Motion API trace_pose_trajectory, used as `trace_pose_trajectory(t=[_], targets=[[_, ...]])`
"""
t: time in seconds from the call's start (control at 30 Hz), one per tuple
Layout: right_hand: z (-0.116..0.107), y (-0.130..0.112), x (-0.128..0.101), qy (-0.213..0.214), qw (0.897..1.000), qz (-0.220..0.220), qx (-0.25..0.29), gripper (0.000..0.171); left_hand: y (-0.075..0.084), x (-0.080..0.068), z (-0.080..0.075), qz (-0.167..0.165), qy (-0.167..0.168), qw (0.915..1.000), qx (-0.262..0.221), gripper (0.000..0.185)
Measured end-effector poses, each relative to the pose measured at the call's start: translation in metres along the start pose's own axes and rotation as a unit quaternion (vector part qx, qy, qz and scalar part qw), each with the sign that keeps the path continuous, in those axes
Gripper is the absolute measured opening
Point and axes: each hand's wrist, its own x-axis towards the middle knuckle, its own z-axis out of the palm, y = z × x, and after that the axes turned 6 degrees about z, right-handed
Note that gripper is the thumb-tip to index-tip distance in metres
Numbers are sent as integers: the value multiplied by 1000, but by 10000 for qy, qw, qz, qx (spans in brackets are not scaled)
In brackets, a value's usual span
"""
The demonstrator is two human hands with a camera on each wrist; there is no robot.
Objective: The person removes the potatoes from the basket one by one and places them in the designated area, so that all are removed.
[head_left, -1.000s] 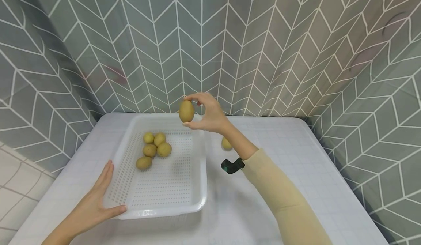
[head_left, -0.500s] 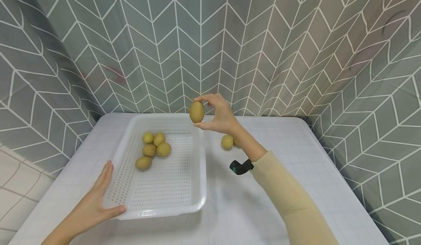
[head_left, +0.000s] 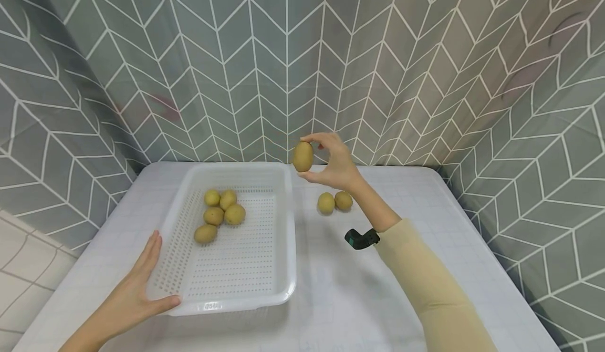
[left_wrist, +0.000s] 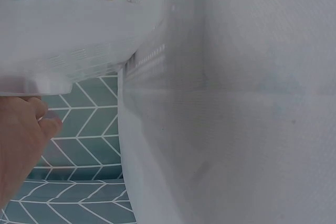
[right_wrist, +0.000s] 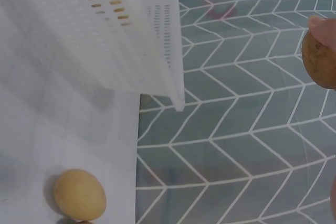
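My right hand pinches a potato between thumb and fingertips, held upright above the table just right of the basket's back corner. In the right wrist view this potato shows at the right edge, a fingertip on it. My left hand rests at the near left corner of a white perforated plastic basket, thumb on the front rim, fingers extended along the left side. The left wrist view shows that hand just by the rim. Several potatoes lie in the basket's back left part.
Two more potatoes, a paler one and a browner one, lie on the white-covered table right of the basket. A grey curtain with white chevron lines stands behind the table and at both sides.
My right hand has moved right with the potato, from over the basket's back right corner to beyond its rim, uncovering the two potatoes on the table. The left hand stays put.
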Motion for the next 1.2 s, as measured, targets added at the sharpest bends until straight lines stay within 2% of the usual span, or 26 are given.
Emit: trace_pose_trajectory(t=[0.17,0.73,1.0,1.2], targets=[[-9,6,-6,7,9994,348,-41,69,1,0,0,-99,-49,9999,-3,128],[-32,24,-24,82,9968,721,-343,69,3,0,0,-145,-110,9998,-33,128],[-43,31,-31,284,9975,524,-367,67,1,0,0,-84,-52,9999,67,129],[-51,36,-38,359,9965,546,-521,67,1,0,1,-28,-27,9999,113,129]])
